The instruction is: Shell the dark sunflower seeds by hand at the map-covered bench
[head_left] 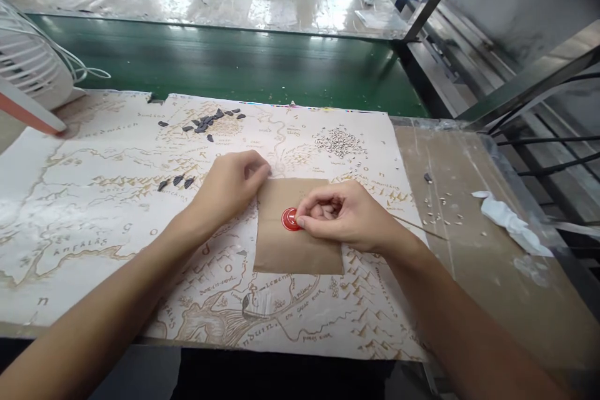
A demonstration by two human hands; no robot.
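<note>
A square of brown paper lies flat on a large printed map sheet. Near its middle is a round red disc with white rings. My right hand is over the paper, thumb and forefinger pinched together at the disc's right edge; anything tiny between the tips is hidden. Curled fingers on my left hand rest at the paper's upper left corner, thumb against the forefinger, their undersides hidden. A thin brown stick shows beyond my right wrist.
Dark flakes lie by a heap of tan grains. Small pale seeds are spread at the upper right. A white fan stands left, a crumpled tissue lies right, and a green conveyor belt runs behind.
</note>
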